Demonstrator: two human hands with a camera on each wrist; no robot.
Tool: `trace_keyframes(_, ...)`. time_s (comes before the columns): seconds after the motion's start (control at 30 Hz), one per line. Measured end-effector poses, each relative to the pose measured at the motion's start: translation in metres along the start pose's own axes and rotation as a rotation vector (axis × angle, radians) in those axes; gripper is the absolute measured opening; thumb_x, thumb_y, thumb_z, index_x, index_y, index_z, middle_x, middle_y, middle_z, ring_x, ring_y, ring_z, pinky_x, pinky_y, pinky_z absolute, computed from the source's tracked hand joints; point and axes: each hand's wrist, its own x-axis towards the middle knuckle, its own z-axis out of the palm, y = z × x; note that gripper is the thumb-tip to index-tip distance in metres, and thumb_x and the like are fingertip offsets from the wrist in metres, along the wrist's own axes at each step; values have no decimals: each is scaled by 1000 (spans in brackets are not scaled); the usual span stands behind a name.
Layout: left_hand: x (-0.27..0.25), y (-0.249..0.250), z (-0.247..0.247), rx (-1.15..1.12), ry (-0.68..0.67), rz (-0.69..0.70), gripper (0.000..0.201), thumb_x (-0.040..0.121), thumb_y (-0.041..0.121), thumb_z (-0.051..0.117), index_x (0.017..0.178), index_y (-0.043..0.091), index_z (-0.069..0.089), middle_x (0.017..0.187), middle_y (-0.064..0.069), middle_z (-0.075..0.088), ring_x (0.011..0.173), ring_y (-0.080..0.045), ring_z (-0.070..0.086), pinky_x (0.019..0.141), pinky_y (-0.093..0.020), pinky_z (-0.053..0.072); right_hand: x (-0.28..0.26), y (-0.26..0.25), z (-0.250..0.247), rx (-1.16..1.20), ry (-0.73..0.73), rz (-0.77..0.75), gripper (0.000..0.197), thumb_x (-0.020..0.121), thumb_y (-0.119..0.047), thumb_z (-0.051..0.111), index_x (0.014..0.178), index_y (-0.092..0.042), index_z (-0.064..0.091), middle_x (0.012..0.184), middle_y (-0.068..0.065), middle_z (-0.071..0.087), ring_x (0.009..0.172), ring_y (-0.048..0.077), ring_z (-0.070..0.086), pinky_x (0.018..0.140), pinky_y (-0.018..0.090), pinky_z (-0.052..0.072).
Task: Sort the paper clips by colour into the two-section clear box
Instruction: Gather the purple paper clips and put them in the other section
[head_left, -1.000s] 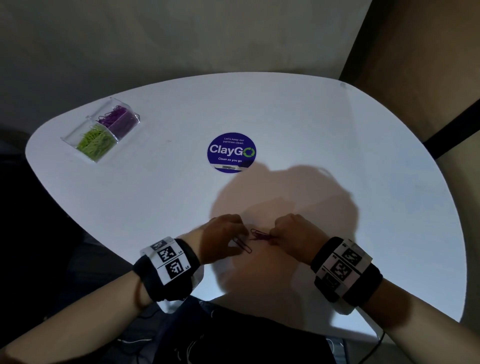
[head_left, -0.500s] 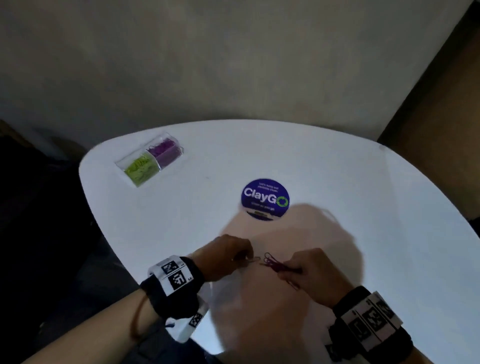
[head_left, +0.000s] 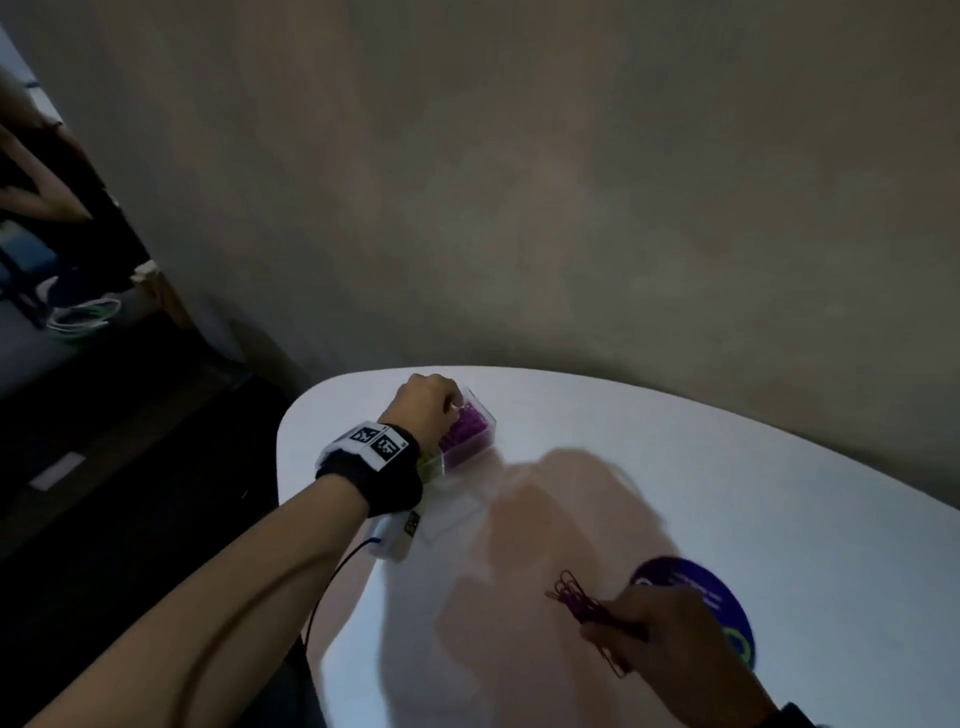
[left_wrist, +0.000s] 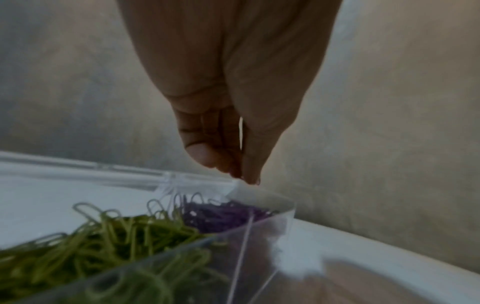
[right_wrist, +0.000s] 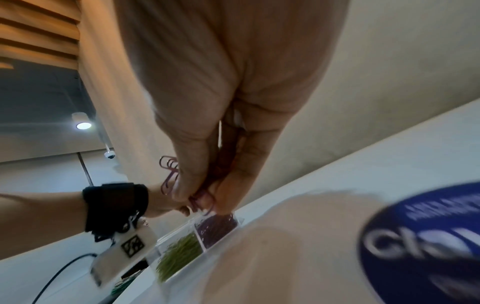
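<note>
Fingers of the right hand (head_left: 670, 639) pinch a small bunch of purple paper clips (head_left: 582, 605), held above the near part of the white table (head_left: 675, 467), just beside the round blue sticker (head_left: 701, 603). Farther off, at the far left corner, the left hand (head_left: 426, 405) hangs over the clear box (left_wrist: 259, 230) with fingertips (left_wrist: 249, 174) drawn together above the purple section; whether they hold a clip I cannot tell. Green clips (left_wrist: 103, 236) fill the nearer section, purple clips (left_wrist: 223, 216) the farther one. Judgement: sorting is nearly finished, with the right hand's bunch left to drop in; no loose clips show on the table. Beyond stands a plain beige wall (head_left: 571, 182), with a dark floor at left.
</note>
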Motion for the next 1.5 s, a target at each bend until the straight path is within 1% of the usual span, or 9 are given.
trace_keyframes(0.17,14,-21,-1,-149,-42,33,19,83,26,70,96,12,72,93,-5,70,85,-19,62,75,-25,45,81,-45,-37,-197,20,-68,30,84,-35,68,55,-28,66,58,0,58,62,15,61,66,31,44)
trace_keyframes(0.3,-1,-55,-13,-260,112,30,11,87,18,64,84,14,73,73,5,68,66,-10,61,65,-18,45,171,-89,-48,-553,-11,-131,28,91,-36,58,98,-12,71,80,5,58,84,23,58,67,27,32)
trace_keyframes(0.47,-21,-100,-10,-350,150,-62,6,85,19,67,82,18,72,68,23,62,70,8,61,62,0,39,249,-129,-38,-857,-117,-154,27,90,-17,62,112,-1,59,115,20,58,105,34,59,74,32,42)
trace_keyframes(0.57,-25,-113,-7,-402,179,-84,8,86,17,66,80,19,71,70,21,64,78,9,59,64,-3,42,269,-142,-26,-922,-243,-125,16,87,-17,67,93,-6,57,109,18,57,98,34,60,72,33,42)
trace_keyframes(0.67,-27,-119,-4,-431,176,-79,8,86,16,66,80,19,71,73,21,64,80,8,59,65,-6,45,279,-142,-17,-875,-335,-137,33,83,-19,71,64,-10,46,74,7,46,78,30,52,68,29,38)
trace_keyframes(0.8,-28,-121,0,-453,162,-53,8,85,16,66,79,20,70,74,19,64,79,4,58,64,-13,46,284,-142,-17,-904,-378,-219,21,85,-22,68,99,-6,72,93,13,63,90,31,62,75,32,48)
trace_keyframes(0.9,-27,-122,3,-450,162,-44,8,86,16,66,79,19,70,73,15,64,81,-2,57,64,-13,45,284,-141,-15,-945,-386,-264,20,85,-21,68,99,-8,73,89,11,63,88,30,62,76,35,51)
trace_keyframes(1.27,-24,-121,16,-348,214,-74,10,87,20,64,95,17,69,88,5,57,69,-3,51,62,-8,35,268,-116,-8,-676,-263,-339,31,89,-19,61,119,-20,65,118,4,61,110,21,54,95,33,44)
trace_keyframes(1.5,-27,-116,26,-347,74,-334,39,92,42,51,122,18,53,121,-14,49,81,-20,59,91,-33,43,246,-74,6,-349,21,-102,64,89,-26,63,145,-22,33,135,9,43,125,24,44,106,33,38)
